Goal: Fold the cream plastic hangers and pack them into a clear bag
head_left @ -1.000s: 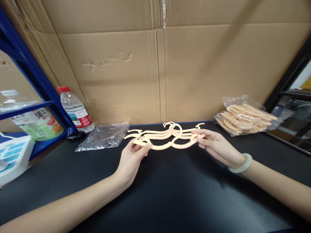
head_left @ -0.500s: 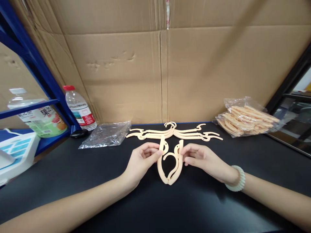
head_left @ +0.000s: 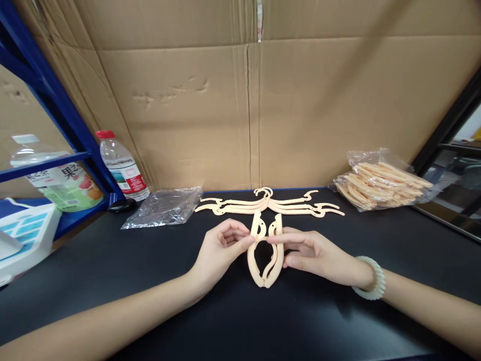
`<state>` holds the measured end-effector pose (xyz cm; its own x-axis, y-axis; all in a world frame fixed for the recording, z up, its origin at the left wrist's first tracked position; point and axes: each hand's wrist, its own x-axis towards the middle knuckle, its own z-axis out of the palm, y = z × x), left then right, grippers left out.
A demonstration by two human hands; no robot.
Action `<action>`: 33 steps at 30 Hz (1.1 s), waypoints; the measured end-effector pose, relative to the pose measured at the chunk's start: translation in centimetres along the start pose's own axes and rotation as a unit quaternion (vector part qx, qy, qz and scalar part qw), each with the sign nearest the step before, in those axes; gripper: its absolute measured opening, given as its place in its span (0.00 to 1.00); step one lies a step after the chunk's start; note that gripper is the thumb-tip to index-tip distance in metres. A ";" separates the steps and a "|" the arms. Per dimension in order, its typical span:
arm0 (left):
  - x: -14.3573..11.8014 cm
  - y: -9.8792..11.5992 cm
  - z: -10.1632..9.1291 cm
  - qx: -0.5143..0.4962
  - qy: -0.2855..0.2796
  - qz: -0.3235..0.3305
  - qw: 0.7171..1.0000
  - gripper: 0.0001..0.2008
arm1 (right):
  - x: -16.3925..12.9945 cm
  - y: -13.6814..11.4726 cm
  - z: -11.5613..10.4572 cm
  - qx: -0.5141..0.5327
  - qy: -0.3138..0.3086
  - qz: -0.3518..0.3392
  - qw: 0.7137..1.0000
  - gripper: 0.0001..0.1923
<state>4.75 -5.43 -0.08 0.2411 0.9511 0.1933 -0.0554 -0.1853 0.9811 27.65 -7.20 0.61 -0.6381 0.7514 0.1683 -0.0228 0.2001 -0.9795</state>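
Observation:
A folded, cream-coloured folding hanger [head_left: 252, 260] is held upright-looking between my hands, its joint toward me and its two arms pointing away. My left hand [head_left: 221, 253] pinches the left arm between thumb and fingers. On the other side my right hand [head_left: 313, 253] grips the right arm, with the index finger reaching across to the hanger's curved hook. The hook lies between the two arms. Just beyond, several unfolded hangers [head_left: 244, 206] of the same kind lie stacked on the black table [head_left: 240, 326], hooks toward the back.
Clear bags of folded hangers [head_left: 379, 185] lie at the back right. An empty plastic bag [head_left: 163, 208], a red-capped water bottle [head_left: 124, 168] and a black object [head_left: 122, 205] are at the back left. A blue shelf frame [head_left: 56, 110] stands left; cardboard [head_left: 180, 100] walls the back.
The hanger's arms have drawn closer together, and the left arm has shifted right. My right index finger has moved in over the hook.

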 end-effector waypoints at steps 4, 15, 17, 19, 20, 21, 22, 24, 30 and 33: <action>0.0 0.2 0.2 0.017 -0.034 0.002 0.999 0.09 | -0.2 -0.1 0.0 0.004 -0.024 -0.010 1.000 0.19; -0.1 -0.2 0.1 0.046 -0.013 -0.035 0.998 0.10 | -0.1 -0.1 -0.5 -0.040 -0.007 -0.039 0.998 0.13; -0.2 -0.1 0.1 0.051 -0.025 -0.026 0.998 0.09 | -0.2 -0.2 -0.5 -0.044 -0.023 -0.039 0.998 0.14; -0.2 -0.1 0.2 0.054 -0.031 -0.019 0.998 0.09 | -0.2 -0.4 -0.5 -0.052 -0.039 -0.037 0.997 0.15; -0.3 -0.1 0.2 0.055 -0.032 -0.016 0.998 0.09 | -0.3 -0.5 -0.5 -0.056 -0.043 -0.036 0.997 0.16; -0.3 -0.1 0.2 0.055 -0.034 -0.013 0.998 0.08 | -0.3 -0.5 -0.6 -0.061 -0.047 -0.036 0.996 0.17; -0.3 -0.1 0.2 0.055 -0.039 -0.011 0.998 0.08 | -0.3 -0.6 -0.7 -0.067 -0.050 -0.037 0.996 0.18; -0.4 -0.2 0.1 0.056 -0.058 -0.008 0.997 0.08 | -0.3 -0.6 -0.9 -0.077 -0.052 -0.038 0.995 0.19; -0.2 -0.4 0.1 0.073 -0.094 0.011 0.993 0.11 | -0.3 -0.5 -1.1 -0.142 -0.053 -0.049 0.987 0.23; -0.1 -0.3 0.1 0.091 -0.099 0.010 0.991 0.12 | -0.4 -0.2 -1.1 -0.231 -0.060 -0.047 0.970 0.27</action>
<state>4.85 -5.44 -0.38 0.4280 0.8831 0.1924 0.1098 -0.2621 0.9588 28.79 -6.85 0.83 -0.7361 0.6425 0.2127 0.2448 0.5458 -0.8014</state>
